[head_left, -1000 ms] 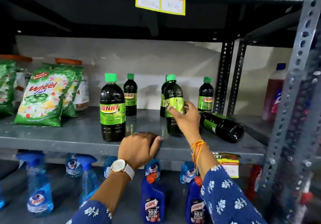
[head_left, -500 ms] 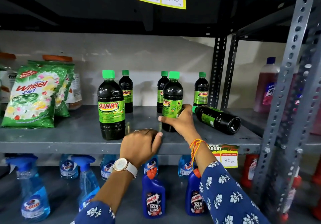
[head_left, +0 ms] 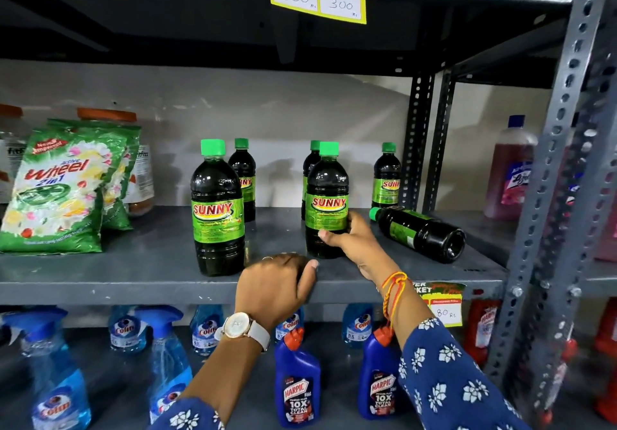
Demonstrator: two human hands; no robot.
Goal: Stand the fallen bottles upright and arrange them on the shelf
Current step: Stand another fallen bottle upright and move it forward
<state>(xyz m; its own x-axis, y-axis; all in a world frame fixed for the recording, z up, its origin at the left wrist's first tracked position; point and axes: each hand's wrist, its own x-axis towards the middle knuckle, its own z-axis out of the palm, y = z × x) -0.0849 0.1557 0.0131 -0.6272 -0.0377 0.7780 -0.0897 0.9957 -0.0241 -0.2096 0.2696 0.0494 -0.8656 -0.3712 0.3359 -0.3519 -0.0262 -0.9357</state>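
**Right hand turns bottle label-forward**

Since a moment ago the right hand (head_left: 347, 242) has slid lower on the upright Sunny bottle (head_left: 327, 196), fingers wrapped around it. Left hand (head_left: 273, 282) rests curled on the shelf (head_left: 100, 282) edge, holding nothing. Farther right lies the fallen bottle (head_left: 420, 232): full, likely heavy, smooth plastic; best gripped mid-body.

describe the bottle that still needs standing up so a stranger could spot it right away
Look at the grey middle shelf, at its right end near the perforated upright. The fallen bottle lies just right of the right hand. It alone is on its side, green cap pointing left, while the other dark Sunny bottles stand upright.
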